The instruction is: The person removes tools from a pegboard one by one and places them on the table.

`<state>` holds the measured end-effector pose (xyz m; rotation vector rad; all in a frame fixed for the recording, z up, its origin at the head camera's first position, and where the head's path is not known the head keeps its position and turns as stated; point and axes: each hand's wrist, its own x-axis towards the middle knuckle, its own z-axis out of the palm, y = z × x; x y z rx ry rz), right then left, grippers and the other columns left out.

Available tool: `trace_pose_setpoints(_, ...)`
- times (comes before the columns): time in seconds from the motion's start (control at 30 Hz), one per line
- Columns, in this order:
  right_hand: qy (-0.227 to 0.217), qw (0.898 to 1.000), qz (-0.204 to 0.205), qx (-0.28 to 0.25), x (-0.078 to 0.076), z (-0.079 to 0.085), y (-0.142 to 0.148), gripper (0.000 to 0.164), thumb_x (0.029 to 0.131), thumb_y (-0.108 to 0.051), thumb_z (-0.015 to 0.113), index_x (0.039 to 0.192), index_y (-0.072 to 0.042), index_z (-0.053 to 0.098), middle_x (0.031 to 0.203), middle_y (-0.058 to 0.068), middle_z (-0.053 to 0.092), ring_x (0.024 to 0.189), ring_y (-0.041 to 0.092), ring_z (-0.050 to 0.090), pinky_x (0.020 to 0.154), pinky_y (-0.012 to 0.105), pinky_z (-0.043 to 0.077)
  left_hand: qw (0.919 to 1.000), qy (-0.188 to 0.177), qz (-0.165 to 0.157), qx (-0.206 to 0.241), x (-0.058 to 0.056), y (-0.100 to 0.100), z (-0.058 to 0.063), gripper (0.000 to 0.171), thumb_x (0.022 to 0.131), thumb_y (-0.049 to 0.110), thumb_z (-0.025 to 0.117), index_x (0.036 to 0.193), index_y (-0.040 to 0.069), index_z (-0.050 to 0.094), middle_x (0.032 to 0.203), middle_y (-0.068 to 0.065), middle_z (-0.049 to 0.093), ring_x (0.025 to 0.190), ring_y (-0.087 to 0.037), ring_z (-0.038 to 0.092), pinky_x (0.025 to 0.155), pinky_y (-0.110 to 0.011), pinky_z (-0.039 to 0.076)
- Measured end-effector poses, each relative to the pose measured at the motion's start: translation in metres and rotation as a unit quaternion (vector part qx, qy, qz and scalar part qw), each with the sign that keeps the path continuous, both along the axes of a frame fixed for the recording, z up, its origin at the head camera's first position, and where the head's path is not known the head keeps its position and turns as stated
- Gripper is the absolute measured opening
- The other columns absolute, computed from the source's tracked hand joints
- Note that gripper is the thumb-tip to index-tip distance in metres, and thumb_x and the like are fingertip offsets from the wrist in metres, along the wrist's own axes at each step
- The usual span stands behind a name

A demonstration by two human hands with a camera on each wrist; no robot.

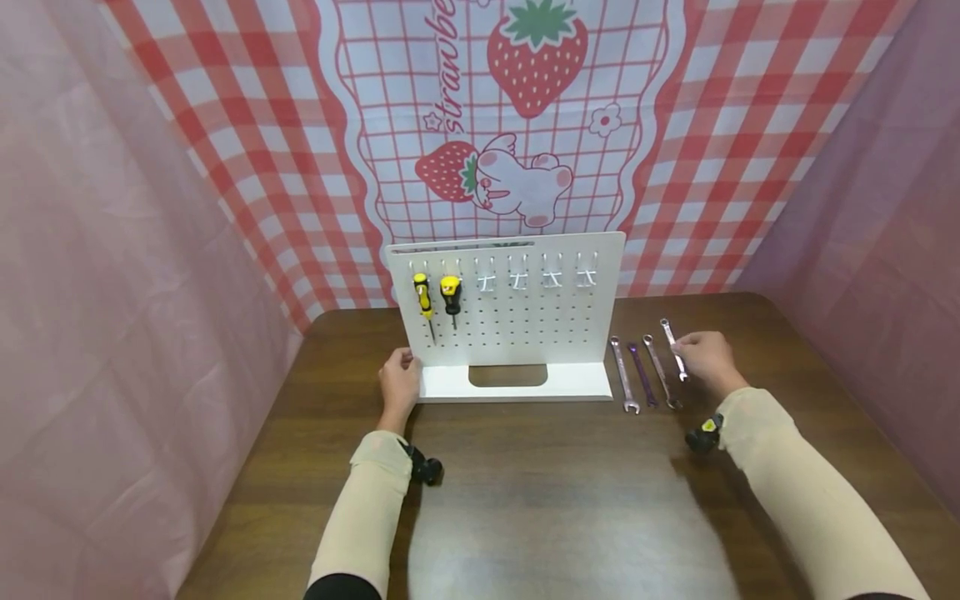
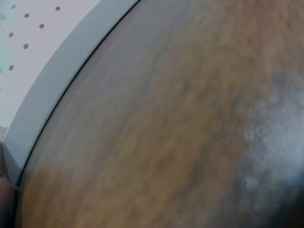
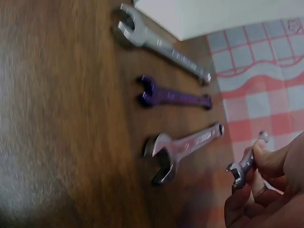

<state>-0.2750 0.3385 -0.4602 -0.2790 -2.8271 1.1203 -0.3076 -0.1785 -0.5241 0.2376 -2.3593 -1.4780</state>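
My right hand [image 1: 705, 358] pinches a small silver combination wrench [image 1: 674, 350] between thumb and fingers at the right of the table. In the right wrist view this wrench [image 3: 247, 164] shows its open end toward the camera. Left of it lie a silver wrench [image 1: 657, 367], a purple wrench [image 1: 642, 375] and another silver wrench [image 1: 623, 375], roughly side by side. A white pegboard stand [image 1: 517, 325] stands upright at the middle. With curled fingers my left hand [image 1: 399, 385] holds its lower left edge; only a bit of that hand shows in the left wrist view.
Two yellow-and-black screwdrivers, a slim one [image 1: 423, 304] and a stubby one [image 1: 451, 296], hang at the board's left. Several bare metal hooks [image 1: 552, 277] continue to the right. Behind hangs a red-checked strawberry cloth [image 1: 285, 167]; pink curtains [image 1: 112, 292] flank the brown wooden table [image 1: 555, 483].
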Motion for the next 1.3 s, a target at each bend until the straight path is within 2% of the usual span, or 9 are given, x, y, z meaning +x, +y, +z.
trace_pose_setpoints(0.17,-0.023,0.999,-0.007,0.048,0.003,-0.004,0.007,0.030,0.094,-0.018,0.064,0.100,0.010,0.073,0.094,0.024,0.072,0.091,0.044,0.060,0.073,0.048,0.049,1.0000,-0.005,0.001,0.002,0.000,0.000,0.000,0.022,0.097,0.006,0.062,0.116,-0.004,0.068,0.109,-0.021,0.069,0.103,-0.035,0.065,0.092,-0.046,0.052)
trace_pose_setpoints(0.47,-0.053,0.996,-0.012,0.075,0.005,-0.014,0.015,0.031,0.090,-0.022,0.067,0.095,0.007,0.076,0.095,0.024,0.072,0.094,0.049,0.060,0.076,0.054,0.049,1.0000,-0.002,0.004,0.002,-0.001,0.000,0.002,0.023,0.096,0.005,0.062,0.115,-0.005,0.068,0.108,-0.022,0.069,0.102,-0.036,0.065,0.093,-0.047,0.051)
trace_pose_setpoints(0.83,-0.040,0.993,-0.003,0.107,0.006,-0.018,0.012,0.030,0.089,-0.022,0.067,0.093,0.007,0.074,0.097,0.028,0.071,0.095,0.055,0.061,0.074,0.059,0.049,1.0000,-0.005,0.003,0.006,0.000,0.001,0.002,0.022,0.096,0.005,0.062,0.114,-0.006,0.068,0.109,-0.022,0.069,0.103,-0.036,0.064,0.093,-0.047,0.051)
trace_pose_setpoints(1.0,-0.030,0.993,-0.007,0.114,0.005,-0.020,0.011,0.029,0.089,-0.022,0.066,0.093,0.005,0.074,0.104,0.032,0.068,0.099,0.059,0.058,0.077,0.062,0.048,1.0000,-0.002,0.000,0.006,0.000,0.001,0.002,0.022,0.096,0.005,0.062,0.114,-0.006,0.067,0.109,-0.022,0.069,0.103,-0.036,0.065,0.094,-0.047,0.051)
trace_pose_setpoints(1.3,-0.008,0.996,-0.019,0.091,0.005,-0.021,0.007,0.031,0.094,-0.022,0.061,0.097,0.007,0.073,0.102,0.029,0.069,0.099,0.056,0.059,0.078,0.061,0.048,0.9999,-0.010,-0.002,0.008,0.001,0.000,0.003,0.024,0.096,0.008,0.062,0.116,-0.005,0.067,0.111,-0.022,0.069,0.105,-0.036,0.064,0.095,-0.047,0.051)
